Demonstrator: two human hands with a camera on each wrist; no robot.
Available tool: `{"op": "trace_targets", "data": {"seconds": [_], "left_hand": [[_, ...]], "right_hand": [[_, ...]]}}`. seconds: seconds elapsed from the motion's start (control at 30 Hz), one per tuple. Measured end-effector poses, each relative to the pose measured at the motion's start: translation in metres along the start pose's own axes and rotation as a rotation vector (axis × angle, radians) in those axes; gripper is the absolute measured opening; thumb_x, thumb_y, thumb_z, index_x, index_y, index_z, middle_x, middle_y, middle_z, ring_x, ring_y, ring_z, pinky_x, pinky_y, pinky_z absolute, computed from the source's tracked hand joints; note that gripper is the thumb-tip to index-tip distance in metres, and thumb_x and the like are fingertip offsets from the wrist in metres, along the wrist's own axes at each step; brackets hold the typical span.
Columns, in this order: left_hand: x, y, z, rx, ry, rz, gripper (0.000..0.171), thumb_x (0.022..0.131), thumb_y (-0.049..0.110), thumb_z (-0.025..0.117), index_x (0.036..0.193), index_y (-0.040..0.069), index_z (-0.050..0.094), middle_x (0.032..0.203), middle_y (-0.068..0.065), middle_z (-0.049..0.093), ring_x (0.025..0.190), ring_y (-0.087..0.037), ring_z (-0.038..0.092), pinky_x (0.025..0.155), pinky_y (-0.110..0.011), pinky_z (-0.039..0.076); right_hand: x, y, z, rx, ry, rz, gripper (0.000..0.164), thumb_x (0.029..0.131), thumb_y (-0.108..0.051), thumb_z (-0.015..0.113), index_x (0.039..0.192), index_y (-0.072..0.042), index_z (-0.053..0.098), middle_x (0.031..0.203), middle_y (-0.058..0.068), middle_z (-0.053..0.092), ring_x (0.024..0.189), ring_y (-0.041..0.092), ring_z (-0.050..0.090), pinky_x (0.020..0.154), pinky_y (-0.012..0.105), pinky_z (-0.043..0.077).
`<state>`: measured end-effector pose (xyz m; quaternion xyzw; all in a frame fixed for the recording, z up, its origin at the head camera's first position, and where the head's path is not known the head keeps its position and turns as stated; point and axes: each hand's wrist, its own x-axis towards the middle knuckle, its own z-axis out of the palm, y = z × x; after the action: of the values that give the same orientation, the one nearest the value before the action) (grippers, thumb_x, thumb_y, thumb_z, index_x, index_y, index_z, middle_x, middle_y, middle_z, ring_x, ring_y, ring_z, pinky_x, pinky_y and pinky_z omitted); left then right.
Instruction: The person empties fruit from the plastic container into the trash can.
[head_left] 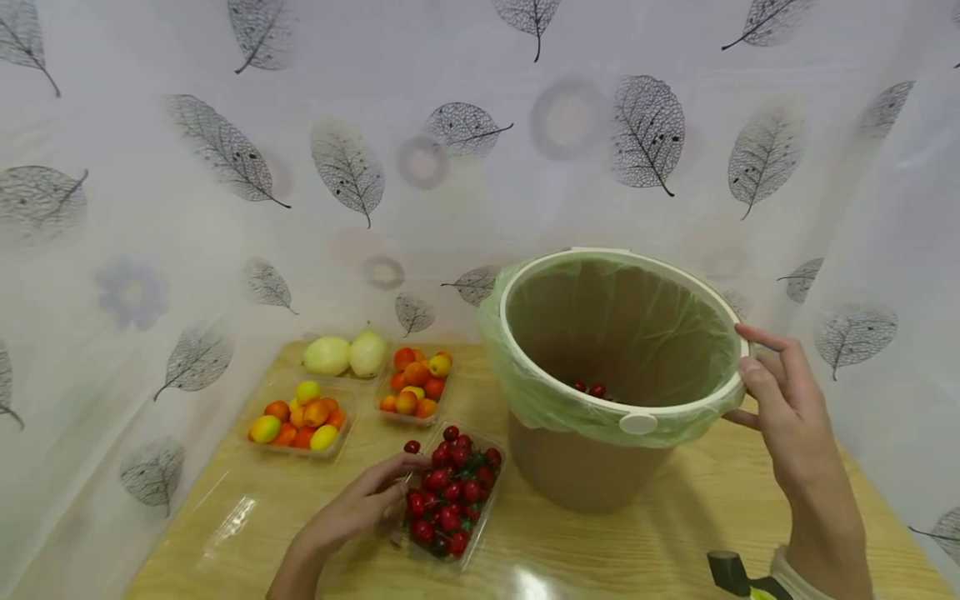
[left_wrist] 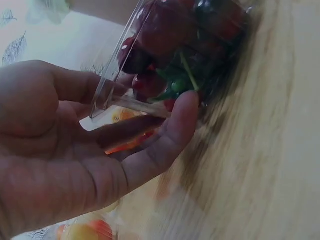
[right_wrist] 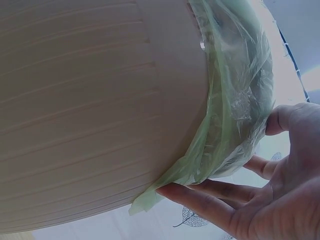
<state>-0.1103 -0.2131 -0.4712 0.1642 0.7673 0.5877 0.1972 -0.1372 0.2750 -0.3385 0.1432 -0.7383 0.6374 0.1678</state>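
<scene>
My left hand [head_left: 367,500] holds the left side of a clear plastic container [head_left: 480,533] filled with small, glossy red fruits [head_left: 450,492] with green bits among them. In the left wrist view, the fingers [left_wrist: 182,117] lie against the container's wall and rim. One loose red fruit [head_left: 412,447] lies just beyond the fingertips. My right hand [head_left: 795,408] grips the right rim of a brown bin [head_left: 585,475], thumb on top and fingers below. The bin has a green plastic liner [head_left: 540,400] folded over, under a white ring [head_left: 540,371]. A few red fruits [head_left: 588,389] show inside it.
Behind stand a clear tray of orange and yellow fruits [head_left: 300,425], a second such tray [head_left: 412,387], and two pale pear-like fruits [head_left: 367,354]. A leaf-patterned curtain [head_left: 450,208] surrounds the wooden table [head_left: 562,550]. A dark object [head_left: 727,571] is by the right wrist.
</scene>
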Motion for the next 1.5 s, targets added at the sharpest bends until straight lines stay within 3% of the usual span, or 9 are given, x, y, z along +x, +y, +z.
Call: {"op": "trace_targets", "data": {"seconds": [0.3,0.47,0.57,0.7,0.87,1.1,1.3,1.43,1.5], "left_hand": [[0.007,0.0,-0.001,-0.017,-0.032,0.005,0.037,0.108,-0.001,0.042,0.143,0.005,0.049,0.148,-0.029,0.048,0.135,-0.046,0.046,0.082,-0.042,0.061],[0.006,0.004,0.0,-0.063,-0.024,-0.02,0.039,0.111,0.009,0.041,0.149,0.002,0.046,0.149,-0.029,0.045,0.131,-0.044,0.049,0.064,-0.048,0.062],[0.008,0.005,-0.002,0.065,0.07,0.038,0.036,0.112,0.011,0.04,0.144,0.003,0.052,0.143,-0.025,0.052,0.128,-0.041,0.052,0.079,-0.041,0.061],[0.014,0.007,-0.002,0.274,0.312,0.057,0.033,0.107,-0.001,0.044,0.128,0.009,0.066,0.124,-0.015,0.061,0.115,-0.031,0.057,0.09,-0.033,0.049],[0.025,0.006,-0.005,0.333,0.484,0.016,0.03,0.096,-0.013,0.053,0.114,0.005,0.07,0.11,-0.014,0.061,0.096,-0.024,0.058,0.072,-0.032,0.049],[0.037,0.002,-0.016,0.438,0.461,-0.046,0.025,0.089,-0.011,0.068,0.11,0.001,0.072,0.098,-0.013,0.068,0.084,-0.025,0.065,0.075,-0.044,0.054],[0.045,-0.005,-0.021,0.543,0.473,-0.094,0.023,0.083,-0.007,0.076,0.103,0.003,0.072,0.085,-0.008,0.067,0.078,-0.02,0.061,0.068,-0.038,0.052],[0.039,0.0,-0.023,0.59,0.469,-0.115,0.019,0.084,-0.006,0.074,0.1,0.003,0.071,0.083,-0.005,0.066,0.077,-0.018,0.06,0.088,-0.048,0.051],[0.035,0.009,-0.024,0.583,0.45,-0.108,0.016,0.088,-0.006,0.072,0.102,0.002,0.071,0.084,-0.004,0.065,0.076,-0.018,0.061,0.087,-0.05,0.052]], "right_hand": [[0.0,0.001,-0.005,0.024,0.007,-0.005,0.042,0.11,-0.013,0.043,0.152,-0.01,0.043,0.13,-0.002,0.063,0.105,0.006,0.068,0.066,0.022,0.06],[-0.003,0.002,-0.008,0.057,0.019,-0.004,0.041,0.11,-0.011,0.043,0.151,-0.009,0.044,0.131,-0.001,0.064,0.106,0.007,0.068,0.066,0.022,0.06],[-0.003,0.002,-0.008,0.053,0.017,-0.009,0.041,0.11,-0.011,0.043,0.151,-0.009,0.043,0.131,0.0,0.064,0.105,0.007,0.068,0.066,0.022,0.06],[-0.002,0.001,-0.007,0.047,0.011,-0.015,0.041,0.11,-0.011,0.042,0.151,-0.009,0.043,0.128,0.001,0.064,0.106,0.007,0.068,0.066,0.022,0.06],[0.0,0.001,-0.006,0.038,0.006,-0.02,0.041,0.11,-0.011,0.042,0.151,-0.009,0.043,0.125,0.001,0.066,0.105,0.007,0.068,0.066,0.022,0.06],[0.001,0.002,-0.005,0.036,0.004,-0.018,0.041,0.11,-0.011,0.043,0.15,-0.009,0.044,0.124,0.001,0.066,0.104,0.008,0.069,0.066,0.022,0.06],[0.0,0.003,0.0,0.058,-0.003,-0.009,0.04,0.11,-0.011,0.043,0.15,-0.008,0.044,0.126,0.002,0.065,0.103,0.009,0.069,0.066,0.024,0.061],[0.001,0.003,0.001,0.057,-0.007,-0.012,0.04,0.11,-0.011,0.042,0.15,-0.008,0.044,0.127,0.001,0.065,0.104,0.008,0.069,0.067,0.024,0.061],[0.001,0.002,0.001,0.043,-0.006,-0.018,0.041,0.11,-0.011,0.042,0.15,-0.008,0.044,0.126,0.001,0.065,0.104,0.008,0.069,0.066,0.023,0.06]]}}
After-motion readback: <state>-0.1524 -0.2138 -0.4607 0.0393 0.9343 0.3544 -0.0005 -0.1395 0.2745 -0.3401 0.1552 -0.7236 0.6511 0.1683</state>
